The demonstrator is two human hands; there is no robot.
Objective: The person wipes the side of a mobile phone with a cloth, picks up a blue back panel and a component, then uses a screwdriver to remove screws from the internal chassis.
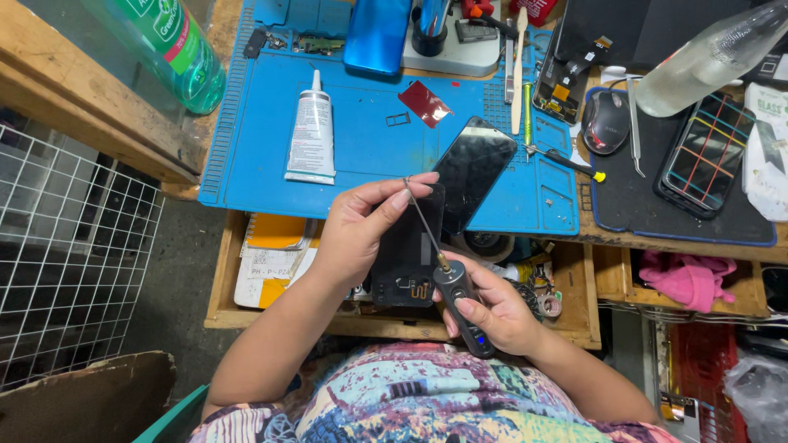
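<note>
While left hand (pixel 357 230) grips opened phone (pixel 408 250) steady, right hand (pixel 492 316) clamped on electric screwdriver (pixel 460 303), bit angled toward top edge, probably a screw.

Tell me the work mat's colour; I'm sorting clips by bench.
Blue work mat, clearest in the head view.

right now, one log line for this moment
left hand: holds dark phone part, pinches driver tip | right hand: grips electric screwdriver | blue mat behind
</note>
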